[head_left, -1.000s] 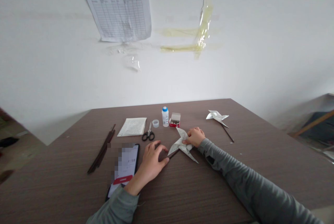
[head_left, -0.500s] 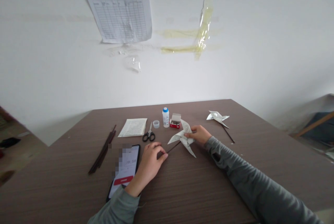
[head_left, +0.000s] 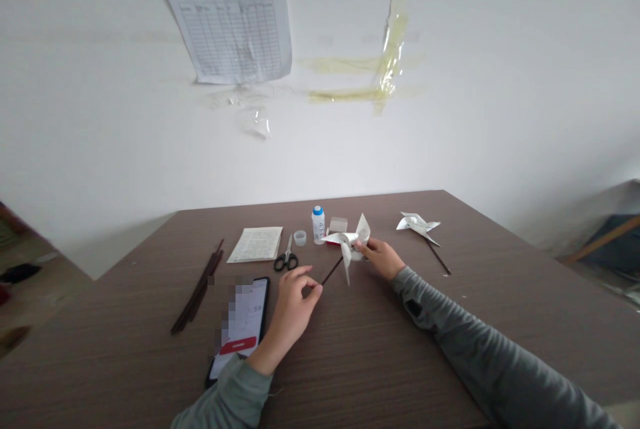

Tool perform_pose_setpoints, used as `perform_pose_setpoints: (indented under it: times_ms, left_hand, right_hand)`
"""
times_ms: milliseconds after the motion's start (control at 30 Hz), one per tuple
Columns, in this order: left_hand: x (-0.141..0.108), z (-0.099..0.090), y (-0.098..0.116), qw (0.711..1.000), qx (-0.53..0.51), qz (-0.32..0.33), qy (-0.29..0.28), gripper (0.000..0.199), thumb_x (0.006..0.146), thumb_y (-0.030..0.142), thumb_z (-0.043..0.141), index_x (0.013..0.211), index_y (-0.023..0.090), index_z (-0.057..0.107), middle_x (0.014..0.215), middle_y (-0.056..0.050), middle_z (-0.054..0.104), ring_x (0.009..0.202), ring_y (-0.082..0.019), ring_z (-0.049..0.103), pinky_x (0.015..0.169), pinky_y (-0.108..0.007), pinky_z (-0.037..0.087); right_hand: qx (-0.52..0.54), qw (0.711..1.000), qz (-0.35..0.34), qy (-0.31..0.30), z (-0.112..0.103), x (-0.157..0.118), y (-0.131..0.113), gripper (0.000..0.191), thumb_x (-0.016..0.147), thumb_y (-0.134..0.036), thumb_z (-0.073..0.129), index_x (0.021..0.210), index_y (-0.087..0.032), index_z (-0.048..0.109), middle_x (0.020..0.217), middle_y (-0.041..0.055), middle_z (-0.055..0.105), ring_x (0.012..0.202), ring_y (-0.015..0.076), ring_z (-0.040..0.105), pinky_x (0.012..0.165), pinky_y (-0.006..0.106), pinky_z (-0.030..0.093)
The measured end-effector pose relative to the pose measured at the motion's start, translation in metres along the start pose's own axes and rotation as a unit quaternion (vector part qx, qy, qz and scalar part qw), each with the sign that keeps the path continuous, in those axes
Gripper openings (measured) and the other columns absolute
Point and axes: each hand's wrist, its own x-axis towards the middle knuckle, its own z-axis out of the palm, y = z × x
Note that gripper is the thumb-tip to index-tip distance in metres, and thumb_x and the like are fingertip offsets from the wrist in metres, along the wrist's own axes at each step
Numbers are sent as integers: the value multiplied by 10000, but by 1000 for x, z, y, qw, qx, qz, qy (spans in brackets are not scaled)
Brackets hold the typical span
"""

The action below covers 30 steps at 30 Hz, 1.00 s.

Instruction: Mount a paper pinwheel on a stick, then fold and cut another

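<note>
My right hand (head_left: 381, 259) pinches the centre of a silver-white paper pinwheel (head_left: 351, 242), which stands tilted above the table. A thin dark stick (head_left: 332, 270) runs down from the pinwheel to my left hand (head_left: 293, 309), whose thumb and fingers close on its lower end. A second paper pinwheel (head_left: 416, 224) on its own dark stick lies to the right, apart from both hands. A small box of pins (head_left: 338, 224) sits behind the held pinwheel, partly hidden by it.
On the brown wood-grain table (head_left: 400, 349) are a glue bottle (head_left: 318, 224), a clear ring (head_left: 300, 238), black-handled scissors (head_left: 285, 258), a printed paper sheet (head_left: 255, 244), a bundle of dark sticks (head_left: 197, 289) and a phone (head_left: 241, 329). The table's far side meets a white wall.
The held pinwheel has lifted and turned, and now stands more upright in front of the pin box. The stick now angles up towards it. My hands have shifted only slightly.
</note>
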Motion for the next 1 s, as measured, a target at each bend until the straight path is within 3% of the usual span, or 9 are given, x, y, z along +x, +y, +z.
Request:
perform_pose_setpoints:
  times_ms: [167,367,533,700,1000]
  left_hand:
    - [1,7,3,999,-22,-31,35,168,1027,238,875,867,281,900,1479,-129,943,1505,-415,817,1401,-690,597]
    - [0,19,13,997,-32,-55,36,182,1036,226,874,864,272,909,1517,-133,936,1547,-417,806,1421,-691,581]
    - [-2,29,23,996,-52,-61,32,165,1023,234,900,865,276,914,1544,-127,924,1578,-411,783,1432,-678,574]
    - [-2,37,32,994,-86,-53,28,166,1028,238,896,868,274,919,1541,-138,924,1558,-416,792,1412,-684,586]
    - [-5,43,52,997,-54,-53,19,144,974,159,962,884,271,973,1564,-151,925,1595,-443,795,1454,-719,571]
  right_hand:
    - [47,998,20,23,4,-12,-5,559,1115,-758,743,1147,-234,937,1101,148,951,1148,387,893,1126,542,732]
    - [99,993,-34,-56,3,-32,-17,599,1075,-770,798,1162,-220,1019,1164,151,1000,1267,421,919,1305,597,677]
    - [101,994,-37,-33,4,-37,-17,407,1032,-626,898,1084,-250,1044,1239,157,1012,1291,436,926,1271,614,696]
    - [67,998,-21,4,10,-35,-10,271,976,-509,910,935,-260,1006,1159,161,1015,1213,449,938,1194,604,709]
    - [94,995,-16,18,10,-30,-5,384,915,-646,939,827,-273,949,936,112,961,1008,407,881,1025,557,722]
